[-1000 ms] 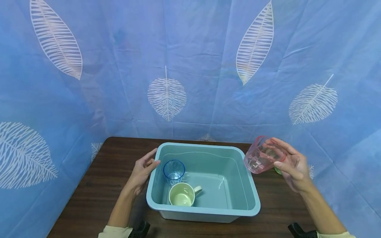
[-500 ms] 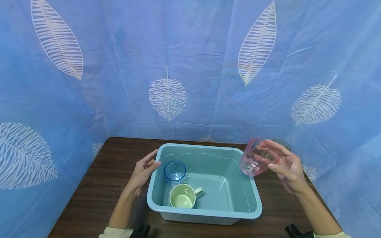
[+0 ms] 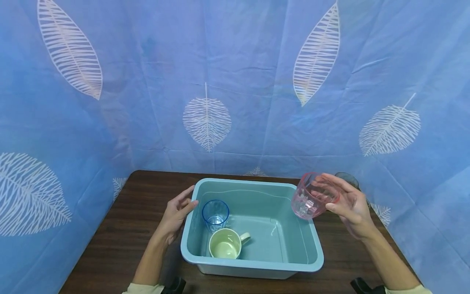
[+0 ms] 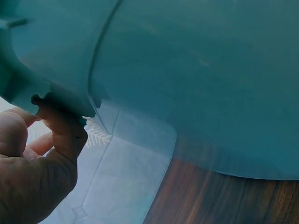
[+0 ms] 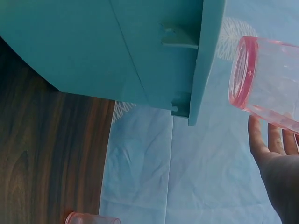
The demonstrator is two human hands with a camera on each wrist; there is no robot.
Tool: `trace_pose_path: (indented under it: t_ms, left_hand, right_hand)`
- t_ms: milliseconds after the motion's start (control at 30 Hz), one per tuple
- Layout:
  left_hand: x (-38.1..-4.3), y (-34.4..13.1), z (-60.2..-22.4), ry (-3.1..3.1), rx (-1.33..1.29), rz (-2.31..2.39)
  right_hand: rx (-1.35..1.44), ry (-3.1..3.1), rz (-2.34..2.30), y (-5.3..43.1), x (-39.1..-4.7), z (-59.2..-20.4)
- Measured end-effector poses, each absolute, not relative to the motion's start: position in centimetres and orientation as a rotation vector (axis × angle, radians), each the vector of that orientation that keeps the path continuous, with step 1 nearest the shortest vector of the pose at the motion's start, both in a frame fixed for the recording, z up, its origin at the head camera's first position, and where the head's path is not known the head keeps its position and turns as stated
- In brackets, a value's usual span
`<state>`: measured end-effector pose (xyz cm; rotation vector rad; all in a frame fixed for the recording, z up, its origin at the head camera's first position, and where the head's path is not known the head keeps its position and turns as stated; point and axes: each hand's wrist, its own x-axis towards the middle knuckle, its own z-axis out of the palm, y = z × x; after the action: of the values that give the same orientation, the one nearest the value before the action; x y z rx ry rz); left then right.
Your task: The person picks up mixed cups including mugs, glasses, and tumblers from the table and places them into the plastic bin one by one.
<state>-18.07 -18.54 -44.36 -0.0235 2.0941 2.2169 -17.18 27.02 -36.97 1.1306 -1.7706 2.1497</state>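
My left hand grips the left rim of a blue-green plastic basin, thumb on top; the left wrist view shows curled fingers under the rim. In my right hand is a clear pink cup, held near its mouth between thumb and fingers. It is tilted, its base pointing left, and overlaps the basin's right rim in the head view. The right wrist view has this pink cup above rim height. Inside the basin, at the left, a clear blue cup stands behind a pale green mug.
A smoky clear glass is partly hidden behind my right hand. At the bottom of the right wrist view shows the edge of another pink clear item. The dark wooden table meets a blue leaf-patterned cloth behind.
My right hand has carried the pink cup left and slightly nearer, over the basin's right rim. The smoky glass behind that hand has come into sight. My left hand stays on the rim.
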Motion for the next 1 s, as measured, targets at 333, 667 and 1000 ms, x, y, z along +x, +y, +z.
trace_pose_path:
  t_ms: [333,667,1000]
  left_hand:
    - [-18.0,-18.5,-44.5,2.1,-0.03,2.203]
    - [-18.0,-18.6,-44.5,2.096,-0.006,2.21]
    - [-17.9,-18.7,-44.5,2.087,0.025,2.221]
  right_hand:
    - [1.217,-1.775,2.175,25.9,-17.7,-36.9]
    - [1.185,-1.942,2.118,25.3,-17.5,-36.4]
    - [1.174,-2.088,2.05,25.0,-17.5,-35.8]
